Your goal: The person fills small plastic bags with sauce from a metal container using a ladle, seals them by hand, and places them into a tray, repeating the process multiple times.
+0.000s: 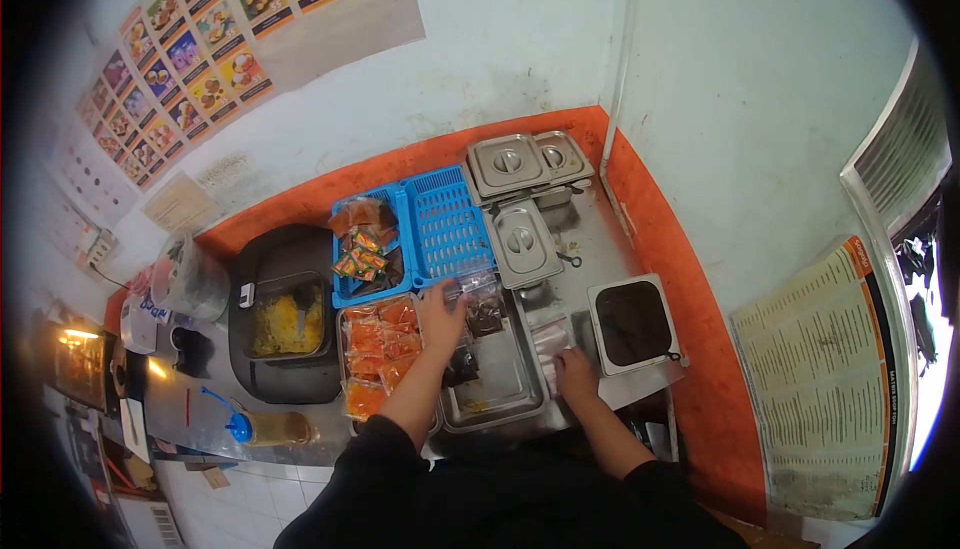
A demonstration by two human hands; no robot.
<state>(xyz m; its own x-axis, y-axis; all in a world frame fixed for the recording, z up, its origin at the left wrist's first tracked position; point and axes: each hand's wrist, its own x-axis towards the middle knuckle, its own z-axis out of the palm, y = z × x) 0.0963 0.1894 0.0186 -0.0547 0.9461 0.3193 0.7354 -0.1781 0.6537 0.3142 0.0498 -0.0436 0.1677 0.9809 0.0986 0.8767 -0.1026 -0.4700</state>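
Observation:
My left hand reaches over the seam between the orange sachets and the metal tray. Its fingers are bent at a clear plastic edge, and what they hold is not plain. Small bags of dark sauce lie beside it in the steel tray, whose near part shows bare metal with yellowish residue. To its left, packets of orange sauce fill another tray. My right hand is at the right of the steel tray, fingers curled on a stack of clear plastic bags.
Blue baskets stand behind, one with seasoning sachets. Lidded steel pans and a pan of dark sauce are at right. Left are a pan of yellow food, a blue-capped bottle and a plastic tub.

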